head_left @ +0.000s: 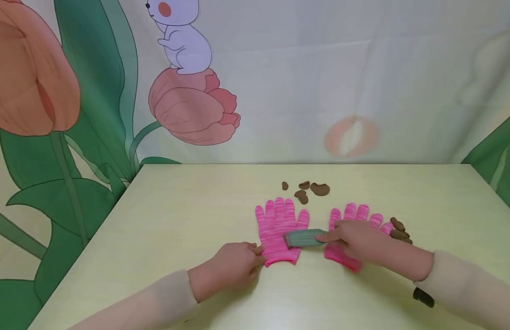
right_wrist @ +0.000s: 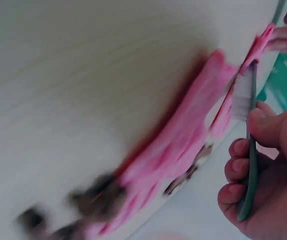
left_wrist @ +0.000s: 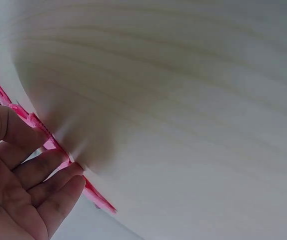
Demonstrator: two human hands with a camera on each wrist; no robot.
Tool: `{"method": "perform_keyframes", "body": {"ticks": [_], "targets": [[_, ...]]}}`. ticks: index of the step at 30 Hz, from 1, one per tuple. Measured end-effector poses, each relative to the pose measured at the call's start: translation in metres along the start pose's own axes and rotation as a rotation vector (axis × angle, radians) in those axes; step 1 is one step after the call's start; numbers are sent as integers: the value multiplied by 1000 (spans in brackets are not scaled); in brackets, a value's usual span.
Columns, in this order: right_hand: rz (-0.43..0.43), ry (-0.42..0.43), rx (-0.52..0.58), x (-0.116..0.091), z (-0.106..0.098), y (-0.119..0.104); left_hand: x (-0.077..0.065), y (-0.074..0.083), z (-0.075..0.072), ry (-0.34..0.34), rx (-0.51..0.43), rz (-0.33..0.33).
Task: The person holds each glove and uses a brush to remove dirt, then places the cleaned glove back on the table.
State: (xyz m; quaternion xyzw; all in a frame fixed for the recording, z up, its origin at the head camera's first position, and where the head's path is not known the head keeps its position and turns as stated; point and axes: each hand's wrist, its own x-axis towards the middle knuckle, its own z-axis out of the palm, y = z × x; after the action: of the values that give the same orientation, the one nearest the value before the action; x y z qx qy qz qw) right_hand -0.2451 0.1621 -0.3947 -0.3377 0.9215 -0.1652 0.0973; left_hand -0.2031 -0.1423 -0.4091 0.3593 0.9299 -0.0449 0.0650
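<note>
Two pink knitted gloves lie flat on the table: a left glove and a right glove, fingers towards the wall. My right hand grips a green-handled brush with pale bristles, fingers wrapped round the handle. The brush's grey-green back faces up in the head view, its far end over the left glove's palm. My right hand and forearm cover part of the right glove. With loosely bent fingers, my left hand presses the left glove's lower left edge; the left wrist view shows the fingertips touching it.
Several flat brown pieces lie beyond the gloves. More brown pieces sit by the right glove's thumb side, blurred in the right wrist view. A small black object shows beneath the right sleeve. A printed cloth hangs behind the table.
</note>
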Motion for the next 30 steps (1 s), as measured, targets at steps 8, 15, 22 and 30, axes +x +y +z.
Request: {"method": "perform_keyframes", "body": {"ticks": [8,15,22,30], "targets": [[-35,81,-102,-3,-37,-14,2,1,-8,-1,67,14],[-98,139,-18,19,-25,-44,4,4,-3,-12,115,6],[-122,21,5,18,11,-26,7,9,-2,7,115,6],[20,22,-41,-10,0,6,4,7,-4,18,135,11]]}}
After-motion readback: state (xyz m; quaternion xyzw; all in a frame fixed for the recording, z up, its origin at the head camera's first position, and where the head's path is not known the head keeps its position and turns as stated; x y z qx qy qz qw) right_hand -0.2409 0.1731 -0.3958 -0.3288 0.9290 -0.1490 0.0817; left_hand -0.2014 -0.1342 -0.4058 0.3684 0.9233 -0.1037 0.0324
